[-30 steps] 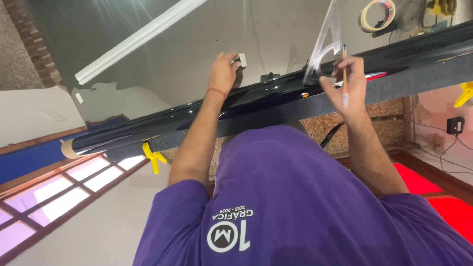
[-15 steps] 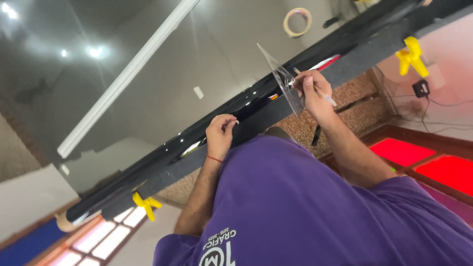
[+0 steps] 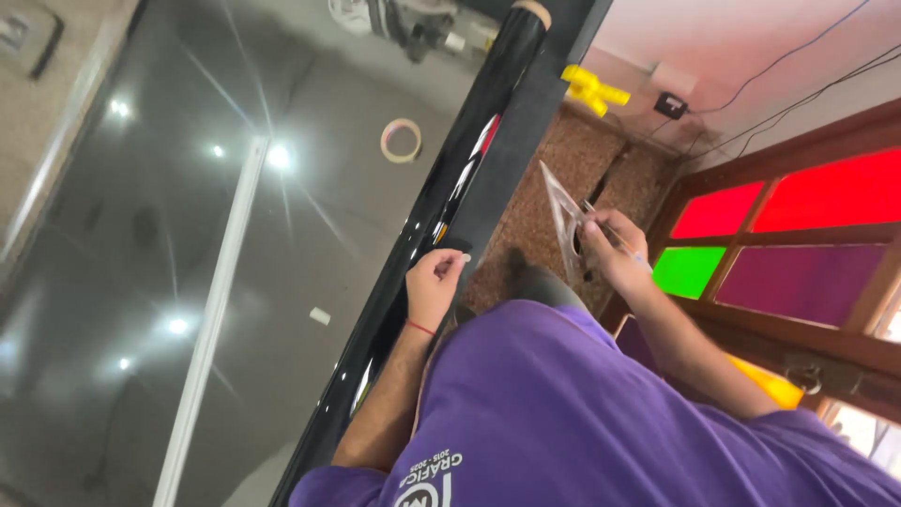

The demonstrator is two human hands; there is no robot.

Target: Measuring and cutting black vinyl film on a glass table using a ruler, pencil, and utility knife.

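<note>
Hands | left hand (image 3: 434, 282) now pinches the black film roll (image 3: 450, 202) edge at the dark table (image 3: 235, 282) | right hand (image 3: 615, 249) has lifted clear set square (image 3: 563, 221) and pen off the film | yellow clamp (image 3: 591, 89) beyond.

Premises appear to be a sign or window-film workshop. Evidence: a large dark glossy work table (image 3: 188, 282) reflecting ceiling lights, a roll of black film (image 3: 488, 103) laid along its edge, a yellow clamp (image 3: 591, 89), a ring of tape (image 3: 401, 140) — and window panes (image 3: 751, 235) covered in red, green and purple.
</note>
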